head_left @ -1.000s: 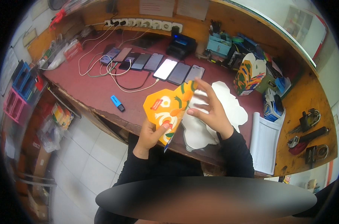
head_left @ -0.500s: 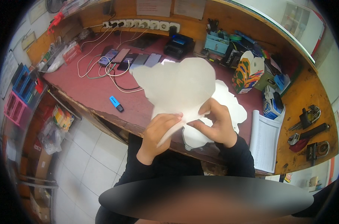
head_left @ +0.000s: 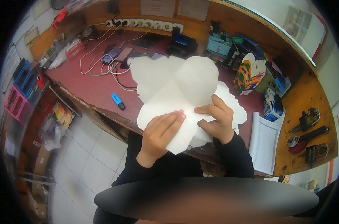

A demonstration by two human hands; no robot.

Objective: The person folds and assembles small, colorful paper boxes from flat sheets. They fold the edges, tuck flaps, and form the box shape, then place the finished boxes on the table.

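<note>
White carton blank [head_left: 177, 87], unfolded, held above the worktop [head_left: 93, 87] near its front edge; your left hand [head_left: 160, 134] gripping it, fingers nearly straight across; your right hand [head_left: 219, 121] half curled against it, thumb and forefinger parted, pinch unclear at this angle; blue highlighter [head_left: 117, 101], left

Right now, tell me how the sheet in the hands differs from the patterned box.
The sheet is spread open; the box stands folded up. The sheet's visible side is plain white; the box's outside is brightly patterned. The left hand and right hand touch the sheet; no hand touches the box. Both have rounded flaps.
</note>
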